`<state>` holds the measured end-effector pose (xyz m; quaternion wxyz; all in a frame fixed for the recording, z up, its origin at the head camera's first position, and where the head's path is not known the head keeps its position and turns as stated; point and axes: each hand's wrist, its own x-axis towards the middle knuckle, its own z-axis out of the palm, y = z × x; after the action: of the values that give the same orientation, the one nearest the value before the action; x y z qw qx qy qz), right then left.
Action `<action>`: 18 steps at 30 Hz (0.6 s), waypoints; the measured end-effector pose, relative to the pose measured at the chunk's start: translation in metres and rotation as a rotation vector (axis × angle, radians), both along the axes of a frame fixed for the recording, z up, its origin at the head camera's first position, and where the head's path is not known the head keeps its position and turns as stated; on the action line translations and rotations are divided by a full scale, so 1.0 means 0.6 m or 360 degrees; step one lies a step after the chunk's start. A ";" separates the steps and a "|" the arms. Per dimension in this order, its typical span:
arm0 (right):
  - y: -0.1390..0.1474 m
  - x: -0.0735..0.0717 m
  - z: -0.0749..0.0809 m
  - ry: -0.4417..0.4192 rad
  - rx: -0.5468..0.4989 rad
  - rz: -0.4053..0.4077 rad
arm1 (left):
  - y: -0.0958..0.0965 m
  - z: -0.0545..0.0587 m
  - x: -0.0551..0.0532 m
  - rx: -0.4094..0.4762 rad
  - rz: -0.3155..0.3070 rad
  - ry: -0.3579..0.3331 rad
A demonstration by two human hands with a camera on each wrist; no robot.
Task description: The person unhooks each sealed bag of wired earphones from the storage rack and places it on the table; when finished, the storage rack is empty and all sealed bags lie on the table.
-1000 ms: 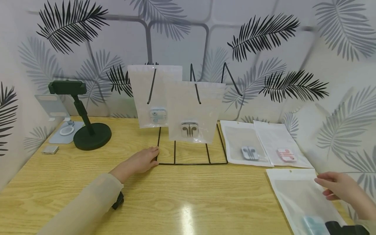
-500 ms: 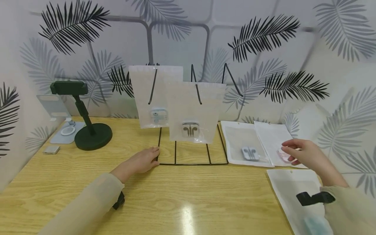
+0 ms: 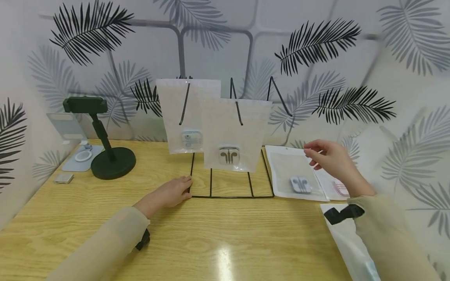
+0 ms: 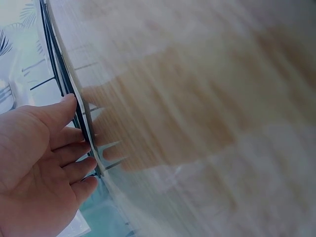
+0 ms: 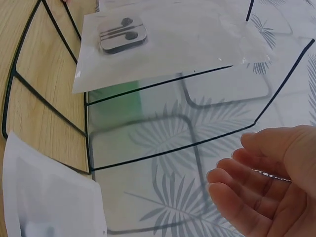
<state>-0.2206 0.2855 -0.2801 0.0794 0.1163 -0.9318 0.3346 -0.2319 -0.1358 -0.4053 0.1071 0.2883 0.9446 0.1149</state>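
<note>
My left hand point(image 3: 172, 191) rests on the table at the left front corner of a black wire display rack point(image 3: 232, 197), its fingertips against the side wire. In the left wrist view, the left fingers point(image 4: 79, 168) meet this wire. A white bag with blue earphones point(image 3: 192, 139) hangs from the left hook; one with black earphones point(image 3: 229, 156) hangs from the middle hook. Above the lying bags, right of the rack, my right hand point(image 3: 328, 158) is in the air, fingers loosely bent. Nothing shows held in it in the right wrist view point(image 5: 276, 177).
A bag with grey earphones point(image 3: 300, 185) and a partly hidden one with pink earphones point(image 3: 340, 189) lie right of the rack. Another bag point(image 3: 346, 242) lies nearer, under my right forearm. A dark green phone stand point(image 3: 112, 164) and a grey folding stand point(image 3: 75, 160) stand at left.
My right hand has moved left and away from me, from above the nearest bag past the pink earphones to near the grey earphones' bag. The left hand stays at the rack.
</note>
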 end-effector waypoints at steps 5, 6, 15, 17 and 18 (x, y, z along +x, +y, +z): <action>-0.034 -0.027 -0.004 0.0046 -0.0150 0.0070 | 0.000 -0.001 -0.001 -0.0003 0.0004 -0.0010; -0.040 -0.032 -0.006 0.0047 -0.0193 0.0085 | 0.000 -0.001 -0.001 -0.0004 0.0007 -0.0013; -0.101 -0.065 -0.014 -0.0008 -0.0490 0.0204 | 0.001 -0.002 -0.002 0.0001 0.0008 -0.0003; -0.112 -0.072 -0.017 -0.0015 -0.0516 0.0223 | 0.001 -0.003 -0.002 0.0002 0.0006 0.0004; -0.117 -0.075 -0.018 -0.0015 -0.0521 0.0231 | 0.000 -0.003 -0.002 0.0002 0.0005 0.0008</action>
<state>-0.2656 0.2154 -0.2911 0.0686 0.1670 -0.8544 0.4873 -0.2332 -0.1355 -0.4073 0.1045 0.2872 0.9452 0.1148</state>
